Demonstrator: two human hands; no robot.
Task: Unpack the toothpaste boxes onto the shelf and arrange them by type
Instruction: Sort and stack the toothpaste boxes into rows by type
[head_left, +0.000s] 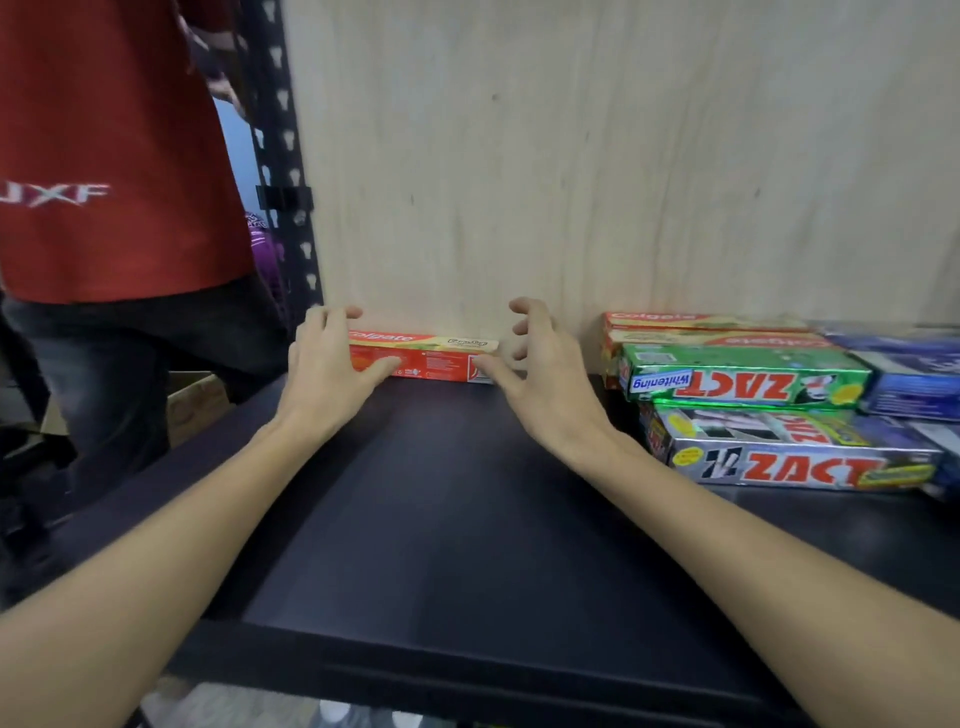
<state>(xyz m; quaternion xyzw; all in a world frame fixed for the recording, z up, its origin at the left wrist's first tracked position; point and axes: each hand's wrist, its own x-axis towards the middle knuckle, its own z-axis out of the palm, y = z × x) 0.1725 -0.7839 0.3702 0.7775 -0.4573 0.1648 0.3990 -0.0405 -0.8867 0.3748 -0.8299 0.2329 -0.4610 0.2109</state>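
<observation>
A red Colgate toothpaste box lies lengthwise on the black shelf, against the wooden back panel. My left hand grips its left end, fingers curled over the top and thumb on the front face. My right hand is at the right end; its thumb touches the front corner while the spread, bent fingers hover above and hold nothing. To the right lie more Colgate boxes, a green Zact box, a silver Zact box and blue boxes.
A person in a red shirt stands close at the left, beyond the black slotted shelf post. A cardboard box sits low beside that person. Bare shelf surface stretches between my forearms toward the front edge.
</observation>
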